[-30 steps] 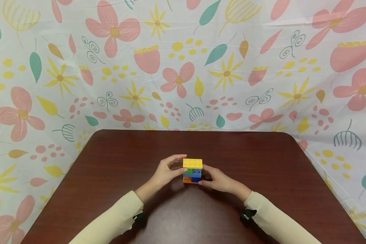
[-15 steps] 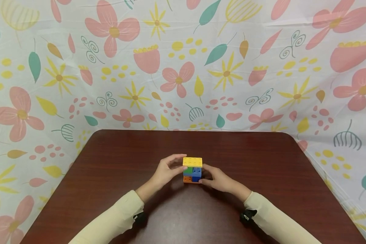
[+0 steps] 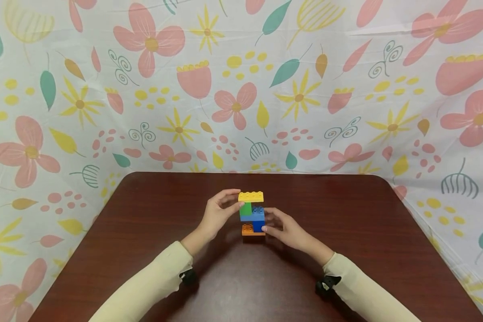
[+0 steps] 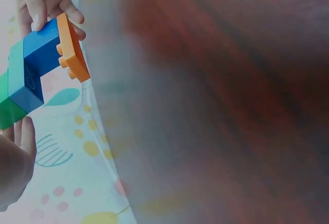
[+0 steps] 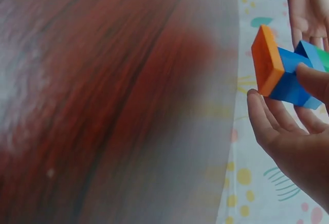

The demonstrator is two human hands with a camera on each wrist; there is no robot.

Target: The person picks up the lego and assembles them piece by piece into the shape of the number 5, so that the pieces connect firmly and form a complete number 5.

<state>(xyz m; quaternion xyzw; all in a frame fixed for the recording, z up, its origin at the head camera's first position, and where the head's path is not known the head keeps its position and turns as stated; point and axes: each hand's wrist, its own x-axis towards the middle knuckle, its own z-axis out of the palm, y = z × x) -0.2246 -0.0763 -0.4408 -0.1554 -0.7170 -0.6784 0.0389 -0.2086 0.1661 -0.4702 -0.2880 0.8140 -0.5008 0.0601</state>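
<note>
A stack of toy building bricks (image 3: 252, 216) is held up between both hands over the table. From the bottom it runs orange (image 5: 267, 62), dark blue (image 4: 42, 48), lighter blue (image 3: 252, 216), green (image 4: 9, 103) and yellow (image 3: 251, 197). The bricks are offset, so the stack zigzags and leaves gaps. My left hand (image 3: 217, 215) grips the upper left end, thumb at the green brick and fingers behind the yellow one. Lower on the right, my right hand (image 3: 286, 230) pinches the dark blue brick with its thumb in front; its other fingers are partly hidden behind the stack.
The dark brown table (image 3: 169, 197) has rounded far corners. A white cloth (image 3: 241, 147) printed with flowers and leaves hangs behind and beside it. Both forearms have pale sleeves (image 3: 149, 279) and black wrist straps (image 3: 328, 285).
Both hands have raised the stack and tipped it, so more of its front side and the gaps between bricks show. The grip of each hand looks the same.
</note>
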